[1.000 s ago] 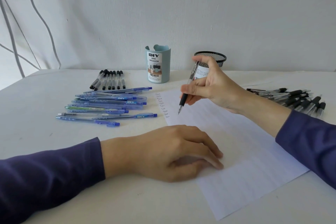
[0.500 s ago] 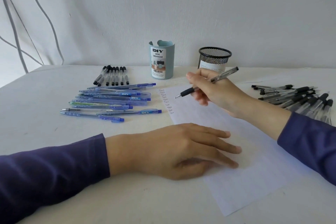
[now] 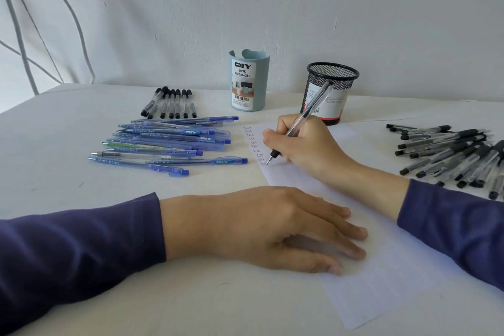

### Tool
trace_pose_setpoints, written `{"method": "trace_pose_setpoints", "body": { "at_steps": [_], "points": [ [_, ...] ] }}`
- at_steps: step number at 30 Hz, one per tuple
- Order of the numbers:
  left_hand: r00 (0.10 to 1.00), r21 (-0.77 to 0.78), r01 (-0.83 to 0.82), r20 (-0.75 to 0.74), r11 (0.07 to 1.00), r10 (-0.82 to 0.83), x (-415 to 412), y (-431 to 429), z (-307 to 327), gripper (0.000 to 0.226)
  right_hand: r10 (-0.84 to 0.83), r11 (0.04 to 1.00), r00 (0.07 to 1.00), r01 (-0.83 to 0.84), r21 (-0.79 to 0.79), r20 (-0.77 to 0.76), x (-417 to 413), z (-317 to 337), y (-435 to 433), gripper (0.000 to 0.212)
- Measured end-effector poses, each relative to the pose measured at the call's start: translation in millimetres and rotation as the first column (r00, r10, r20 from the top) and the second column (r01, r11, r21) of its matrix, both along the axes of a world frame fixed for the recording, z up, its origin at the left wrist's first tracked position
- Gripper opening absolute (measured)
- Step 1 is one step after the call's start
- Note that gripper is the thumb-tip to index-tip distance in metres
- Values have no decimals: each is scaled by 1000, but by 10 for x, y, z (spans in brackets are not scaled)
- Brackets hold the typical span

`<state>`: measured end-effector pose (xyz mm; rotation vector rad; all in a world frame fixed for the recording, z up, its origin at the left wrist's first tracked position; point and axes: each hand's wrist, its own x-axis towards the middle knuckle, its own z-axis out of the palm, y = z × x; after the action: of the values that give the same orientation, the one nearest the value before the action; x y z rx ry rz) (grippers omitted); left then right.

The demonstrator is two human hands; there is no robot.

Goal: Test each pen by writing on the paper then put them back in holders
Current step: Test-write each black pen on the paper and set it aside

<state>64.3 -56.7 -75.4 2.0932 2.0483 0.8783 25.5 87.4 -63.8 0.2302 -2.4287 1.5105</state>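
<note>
- The testing step was in hand: the right hand point(image 3: 305, 150) pinched a clear-barrelled pen point(image 3: 313, 105) between thumb and fingertips, its tip touching the paper point(image 3: 381, 281) at the foot of a column of small written words point(image 3: 252, 142), centre of the frame.
- The left hand point(image 3: 259, 229) lay flat in the lower centre, fingers loosely spread and pressing the sheet's near-left edge to steady it.
- Next, by my judgement, the word needed finishing, then the pen lifted and dropped tip-down into a holder; the black mesh holder point(image 3: 331, 82) stood just behind the writing hand.
- The pale blue holder point(image 3: 248, 80), smooth plastic with a notched rim and a paper label, stood upper centre; neither holder showed pens inside.
- Translucent blue pens point(image 3: 169, 144) lay stacked at centre left, a neat row of black-capped pens point(image 3: 171, 102) above them, and a loose heap of clear pens with black grips point(image 3: 450, 153) at the right edge.
- The paper was thin, faintly ruled and limp on the matte white table point(image 3: 54, 144).
</note>
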Motion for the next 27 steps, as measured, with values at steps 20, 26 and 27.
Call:
{"method": "trace_pose_setpoints", "body": {
  "at_steps": [20,26,27],
  "points": [
    [998,-10,-11,65,1000,11,4,-1,18,33,14,1000,999,-13,10,-36,14,-13,-25,41],
    [998,-12,-15,61,1000,16,4,0,17,33,25,999,1000,-25,26,-13,29,-5,-26,41],
    [998,-12,-14,61,1000,15,4,-1,15,33,24,999,1000,-23,24,-16,29,-5,-26,41]
  ]
}}
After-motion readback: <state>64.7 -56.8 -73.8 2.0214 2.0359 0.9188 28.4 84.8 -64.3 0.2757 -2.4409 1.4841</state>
